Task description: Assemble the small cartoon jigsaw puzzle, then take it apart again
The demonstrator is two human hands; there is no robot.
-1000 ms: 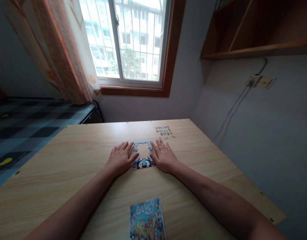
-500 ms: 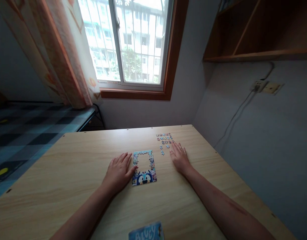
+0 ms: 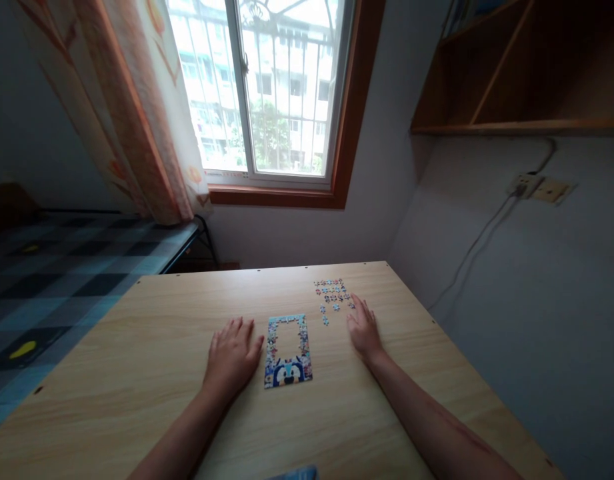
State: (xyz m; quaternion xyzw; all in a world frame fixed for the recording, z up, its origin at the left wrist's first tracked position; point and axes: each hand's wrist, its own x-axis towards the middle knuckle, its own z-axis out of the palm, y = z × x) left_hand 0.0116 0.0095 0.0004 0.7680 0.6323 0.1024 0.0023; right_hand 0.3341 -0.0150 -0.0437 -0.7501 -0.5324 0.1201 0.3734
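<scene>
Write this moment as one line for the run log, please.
left hand: palm down on table, left of puzzle | right hand: beside loose pieces, contact unclear | puzzle: border joined, middle open

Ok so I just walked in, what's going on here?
A person has both hands over a wooden table with a jigsaw on it. The partly assembled puzzle has its border joined and a gap in the middle. The left hand lies palm down just left of it, not touching it. The right hand is at the right side of the loose pieces; whether its fingers touch one is too small to tell.
</scene>
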